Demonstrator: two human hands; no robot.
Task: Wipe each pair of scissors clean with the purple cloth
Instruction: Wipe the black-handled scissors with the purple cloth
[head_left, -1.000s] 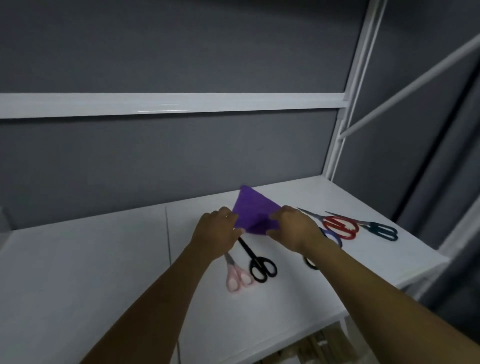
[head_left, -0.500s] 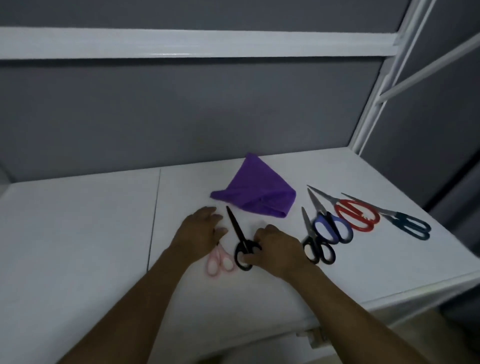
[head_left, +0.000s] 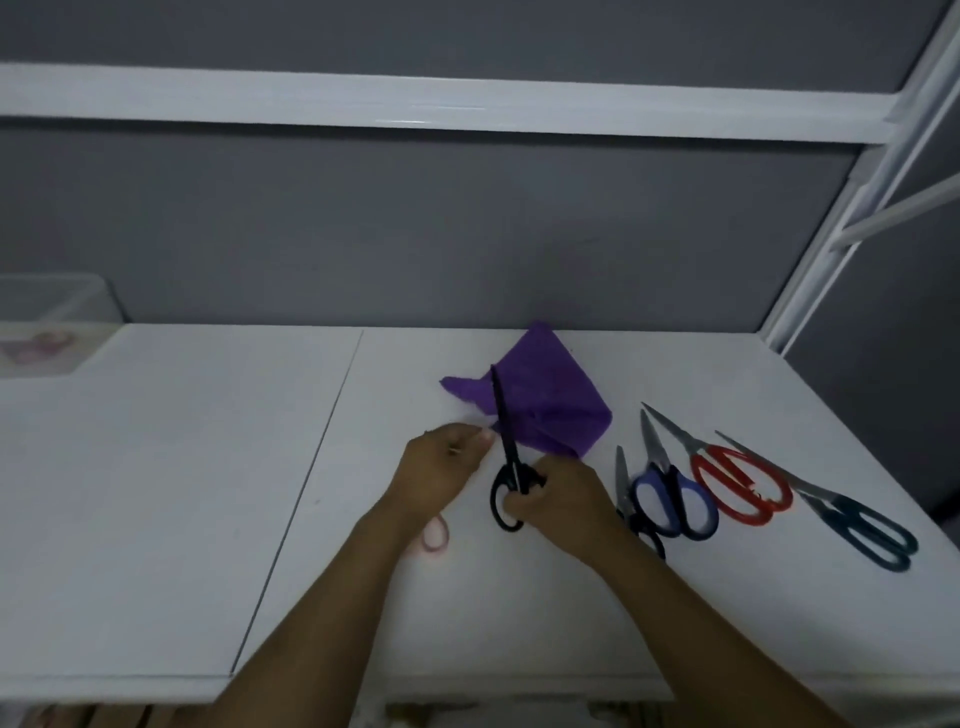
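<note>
Black scissors (head_left: 510, 460) in right hand (head_left: 563, 501)

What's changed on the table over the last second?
Both hands let go of the purple cloth, which now lies on the table. The right hand took the black scissors by the handles and raised them, blades over the cloth. The left hand moved beside the blades. The red scissors and their neighbours stayed put.

No text, label, brand mark, number or sign can be read anywhere in view; the picture is dim and slightly blurred, and none of the surfaces shows legible markings.
</note>
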